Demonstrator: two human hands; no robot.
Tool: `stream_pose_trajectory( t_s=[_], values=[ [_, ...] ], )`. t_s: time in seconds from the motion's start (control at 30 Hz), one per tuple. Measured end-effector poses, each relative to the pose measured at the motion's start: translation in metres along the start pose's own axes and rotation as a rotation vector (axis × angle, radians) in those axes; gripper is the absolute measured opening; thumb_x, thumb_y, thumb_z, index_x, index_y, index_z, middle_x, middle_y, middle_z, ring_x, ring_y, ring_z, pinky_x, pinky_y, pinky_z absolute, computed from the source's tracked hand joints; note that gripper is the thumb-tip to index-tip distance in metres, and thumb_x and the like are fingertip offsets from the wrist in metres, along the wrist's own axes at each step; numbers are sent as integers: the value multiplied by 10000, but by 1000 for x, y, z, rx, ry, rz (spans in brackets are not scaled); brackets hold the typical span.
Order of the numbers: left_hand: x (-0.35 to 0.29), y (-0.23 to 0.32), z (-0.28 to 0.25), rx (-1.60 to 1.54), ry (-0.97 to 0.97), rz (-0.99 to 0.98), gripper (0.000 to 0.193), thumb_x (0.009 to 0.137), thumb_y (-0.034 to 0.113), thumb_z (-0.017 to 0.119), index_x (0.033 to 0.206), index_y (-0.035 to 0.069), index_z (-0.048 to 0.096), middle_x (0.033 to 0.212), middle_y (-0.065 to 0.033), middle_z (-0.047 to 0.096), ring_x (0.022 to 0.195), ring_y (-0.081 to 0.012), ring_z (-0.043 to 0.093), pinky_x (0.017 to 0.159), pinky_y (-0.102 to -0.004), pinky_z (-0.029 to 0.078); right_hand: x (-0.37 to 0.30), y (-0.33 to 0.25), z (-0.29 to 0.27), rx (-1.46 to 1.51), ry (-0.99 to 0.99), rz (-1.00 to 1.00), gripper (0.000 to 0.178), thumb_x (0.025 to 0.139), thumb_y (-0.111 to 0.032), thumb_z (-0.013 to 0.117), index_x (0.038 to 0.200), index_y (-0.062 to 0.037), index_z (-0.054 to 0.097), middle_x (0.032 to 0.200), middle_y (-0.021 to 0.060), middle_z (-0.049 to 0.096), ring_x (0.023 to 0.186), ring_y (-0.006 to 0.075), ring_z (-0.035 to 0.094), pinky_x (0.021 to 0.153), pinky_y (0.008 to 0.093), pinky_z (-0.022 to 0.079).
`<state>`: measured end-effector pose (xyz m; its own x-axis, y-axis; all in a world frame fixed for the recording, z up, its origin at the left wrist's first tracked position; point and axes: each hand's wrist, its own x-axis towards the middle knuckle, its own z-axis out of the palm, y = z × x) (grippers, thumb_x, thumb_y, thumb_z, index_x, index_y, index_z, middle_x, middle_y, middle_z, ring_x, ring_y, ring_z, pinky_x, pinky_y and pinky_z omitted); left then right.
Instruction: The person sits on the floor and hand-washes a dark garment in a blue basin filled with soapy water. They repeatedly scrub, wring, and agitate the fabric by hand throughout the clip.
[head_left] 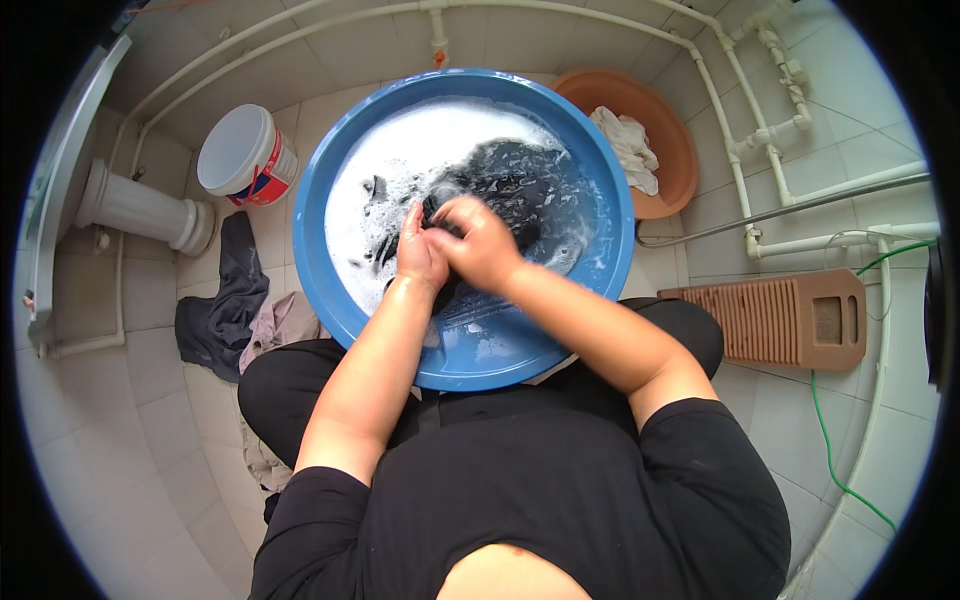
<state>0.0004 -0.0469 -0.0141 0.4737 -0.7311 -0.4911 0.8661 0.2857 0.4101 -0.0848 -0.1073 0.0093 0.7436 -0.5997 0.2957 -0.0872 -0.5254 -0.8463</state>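
A large blue basin (307,240) stands in front of me, holding water and thick white suds. Dark wet cloth, a black garment (515,185), spreads through the water in its middle and right part. Over the basin my left hand (422,258) and my right hand (478,243) meet. A bunched part of the black garment shows between them and hangs below. My right hand is curled over it, its fingers slightly smeared by motion. My left hand's fingers point up along the cloth, pressed against the right hand.
Behind the basin at right, an orange-brown tub (680,165) holds white cloth (627,150). A brown washboard (770,318) lies at right. A white bucket (238,150) stands at back left, near dark clothing (228,290) and a pinkish garment (280,328) on the tiles. White pipes (718,95) line the walls.
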Motion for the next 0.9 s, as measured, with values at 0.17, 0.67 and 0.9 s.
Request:
stream_pose_trajectory(
  t_s=[0.17, 0.67, 0.9],
  values=[
    [-14, 4, 0, -53, -75, -25, 326, 945, 260, 415, 1209, 90, 501, 1090, -118, 581, 997, -218, 557, 890, -371, 456, -30, -41, 24, -83, -91, -283, 307, 724, -327, 672, 822, -65, 546, 832, 124, 568, 757, 275, 579, 646, 375, 462],
    [-1, -20, -45, 56, -370, 60, 310, 906, 359, 415, 970, 84, 543, 743, -34, 562, 719, -162, 554, 774, -305, 461, -12, -22, 25, -146, 232, -253, 253, 775, -241, 610, 569, -105, 557, 552, 107, 528, 518, 258, 550, 477, 351, 434],
    [-4, -27, -14, 243, 186, -20, 307, 858, 402, 481, 890, 116, 589, 953, -40, 602, 900, -185, 556, 801, -337, 454, 2, 0, 3, -208, 234, -48, 300, 781, -249, 590, 555, -74, 498, 579, 135, 516, 528, 316, 523, 476, 383, 415]
  ],
)
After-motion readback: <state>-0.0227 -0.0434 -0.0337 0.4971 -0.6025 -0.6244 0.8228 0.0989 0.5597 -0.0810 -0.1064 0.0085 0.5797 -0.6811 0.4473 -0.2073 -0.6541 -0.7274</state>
